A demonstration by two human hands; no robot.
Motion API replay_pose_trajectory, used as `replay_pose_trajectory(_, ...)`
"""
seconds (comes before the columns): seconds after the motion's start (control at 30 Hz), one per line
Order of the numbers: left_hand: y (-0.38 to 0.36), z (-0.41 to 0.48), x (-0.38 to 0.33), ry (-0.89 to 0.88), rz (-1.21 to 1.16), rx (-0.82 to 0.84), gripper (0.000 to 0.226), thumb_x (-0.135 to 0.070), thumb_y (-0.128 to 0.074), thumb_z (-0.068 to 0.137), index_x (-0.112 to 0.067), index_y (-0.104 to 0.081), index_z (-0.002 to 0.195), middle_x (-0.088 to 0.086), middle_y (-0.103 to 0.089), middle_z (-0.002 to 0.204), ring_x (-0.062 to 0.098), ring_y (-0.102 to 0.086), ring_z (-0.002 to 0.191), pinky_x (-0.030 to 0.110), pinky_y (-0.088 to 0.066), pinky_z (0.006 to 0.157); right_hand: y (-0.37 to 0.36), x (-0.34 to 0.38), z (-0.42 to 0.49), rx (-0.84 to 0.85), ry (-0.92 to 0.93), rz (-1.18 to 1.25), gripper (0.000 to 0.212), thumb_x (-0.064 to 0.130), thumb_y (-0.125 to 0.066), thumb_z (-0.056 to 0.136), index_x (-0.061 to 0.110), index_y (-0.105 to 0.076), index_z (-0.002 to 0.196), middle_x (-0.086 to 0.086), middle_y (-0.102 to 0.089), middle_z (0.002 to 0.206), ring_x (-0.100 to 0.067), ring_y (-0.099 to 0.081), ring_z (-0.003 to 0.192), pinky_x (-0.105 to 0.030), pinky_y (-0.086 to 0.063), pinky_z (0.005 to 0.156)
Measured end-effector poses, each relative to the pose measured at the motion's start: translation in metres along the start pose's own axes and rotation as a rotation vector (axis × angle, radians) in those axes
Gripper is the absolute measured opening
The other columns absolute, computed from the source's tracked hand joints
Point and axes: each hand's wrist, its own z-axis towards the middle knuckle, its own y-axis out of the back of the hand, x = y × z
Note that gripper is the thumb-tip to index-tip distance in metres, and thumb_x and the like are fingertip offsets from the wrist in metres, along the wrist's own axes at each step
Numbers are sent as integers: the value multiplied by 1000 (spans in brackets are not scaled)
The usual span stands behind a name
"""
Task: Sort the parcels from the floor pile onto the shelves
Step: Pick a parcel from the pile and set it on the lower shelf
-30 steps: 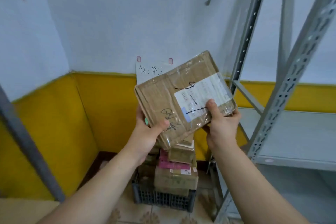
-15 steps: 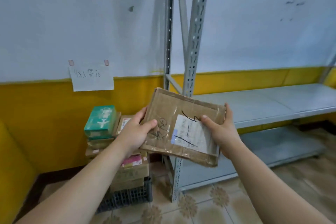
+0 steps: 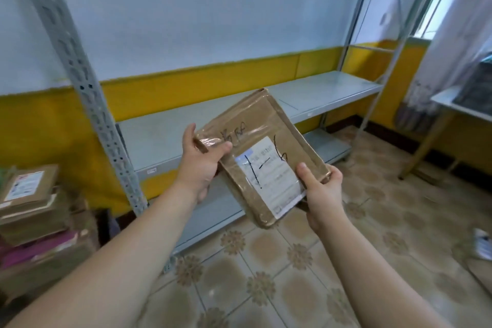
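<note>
Parcel (image 3: 262, 146) is up in the air, held by both hands in front of the grey metal shelf (image 3: 165, 138) and touching none of it. It's a flat brown cardboard thing wrapped in shiny clear tape, tilted so the top face looks back at the camera.

Both bare arms reach forward from the bottom corners of the view. The left hand (image 3: 201, 165) has the far left corner: thumb laid flat across the taped top, the other fingers curled round the edge and mostly hidden underneath, so basically a pinch. The right hand (image 3: 323, 189) has the near right edge, thumb pressed down just beside the label (image 3: 269, 176). Its fingers are under the cardboard, so can't tell how they lie.

The white label has "1-6" scrawled over it in black marker, but the printed text is too blurry to read. There's some handwriting on the bare cardboard above it that I can't make out either.

A pile of boxes (image 3: 32, 200) sits by the left edge of the floor, next to the shelf's punched post (image 3: 87, 93).
</note>
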Motion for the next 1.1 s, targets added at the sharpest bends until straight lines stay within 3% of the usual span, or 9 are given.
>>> replay_pose_trajectory(0.07,-26,7,14,45,12,7,87,-8,-72,84,-29,-18,148,-1,-60,112,22,-63,105,44,-48,98,13,3,13,-9,-24,-9,44,22,-71,90,23,-38,119,-12,-62,110,-29,-73,78,-43,-61,59)
replay_pose_trajectory(0.13,-42,20,24,81,46,21,84,-8,-72,84,-30,-20,147,1,-63,115,23,-65,99,42,-53,84,24,2,28,-14,-21,-114,46,31,-75,86,24,-39,115,-11,-63,109,-29,-72,85,-47,-61,70)
replay_pose_trajectory(0.23,-50,46,31,78,90,37,69,-4,-66,88,-29,-32,142,-1,-67,108,20,-68,89,36,-55,70,37,6,55,47,-1,-660,56,57,-74,77,23,-45,112,0,-62,105,-18,-63,90,-40,-56,79)
replay_pose_trajectory(0.3,-53,68,37,67,143,97,64,-1,-63,90,-29,-36,140,-3,-68,104,17,-69,85,34,-56,68,35,11,74,179,-13,-793,54,55,-74,78,23,-47,112,4,-61,109,-17,-64,92,-41,-56,82)
replay_pose_trajectory(0.5,-67,130,80,190,242,190,40,-12,-61,93,-24,-49,129,9,-67,117,21,-70,90,34,-56,72,-2,20,161,261,-21,-723,85,62,-62,86,47,-10,151,2,-61,123,-28,-68,101,-49,-54,93)
replay_pose_trajectory(0.63,-76,163,105,223,305,63,50,-22,-73,85,-19,-36,118,1,-56,109,17,-62,94,38,-51,82,-9,3,215,273,-18,-670,49,50,-55,95,45,-38,141,6,-69,110,-21,-71,92,-47,-56,89)
replay_pose_trajectory(0.77,-73,172,142,335,356,105,40,-18,-80,77,-23,-48,100,1,-60,105,21,-64,91,37,-55,82,-10,-21,254,244,-173,-512,32,37,-53,99,37,-47,130,3,-70,105,-20,-72,86,-40,-60,77)
replay_pose_trajectory(0.93,-64,182,186,590,308,179,66,-1,-61,91,-43,-34,133,-11,-64,100,13,-68,86,24,-56,65,-15,-77,311,261,-330,-522,31,33,-51,101,28,-48,132,0,-68,109,-23,-69,94,-46,-58,87)
replay_pose_trajectory(1.1,-52,222,224,582,487,55,63,0,-56,94,-32,-31,142,-9,-58,107,-7,-54,75,3,-43,55,-44,-136,374,420,-459,-638,50,42,-55,96,28,-39,141,-1,-65,117,-25,-67,101,-48,-58,86)
